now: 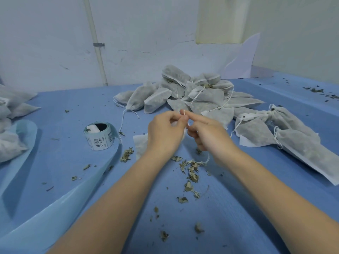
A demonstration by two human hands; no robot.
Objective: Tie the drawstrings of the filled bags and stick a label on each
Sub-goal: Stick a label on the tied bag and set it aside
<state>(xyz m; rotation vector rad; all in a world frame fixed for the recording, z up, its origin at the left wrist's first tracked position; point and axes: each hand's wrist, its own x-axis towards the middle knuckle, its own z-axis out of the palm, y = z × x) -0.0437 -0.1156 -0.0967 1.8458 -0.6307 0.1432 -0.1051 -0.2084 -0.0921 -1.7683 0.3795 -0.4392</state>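
My left hand point(166, 130) and my right hand point(207, 132) meet at the table's middle over a white filled bag point(141, 145), mostly hidden beneath them. Both pinch its white drawstring point(186, 118); one turn of string loops round my right forefinger. A loose end of the string hangs below my right wrist. A roll of barcode labels point(99, 135) stands upright to the left of my left hand. A pile of filled bags point(189, 93) with loose strings lies just beyond my hands.
More bags point(286, 129) lie to the right, another heap point(11, 121) at the left edge. A long strip of pale blue label backing point(60, 204) trails from the roll toward me. Dried leaf bits point(191, 173) litter the blue table point(229, 208). A white wall stands behind.
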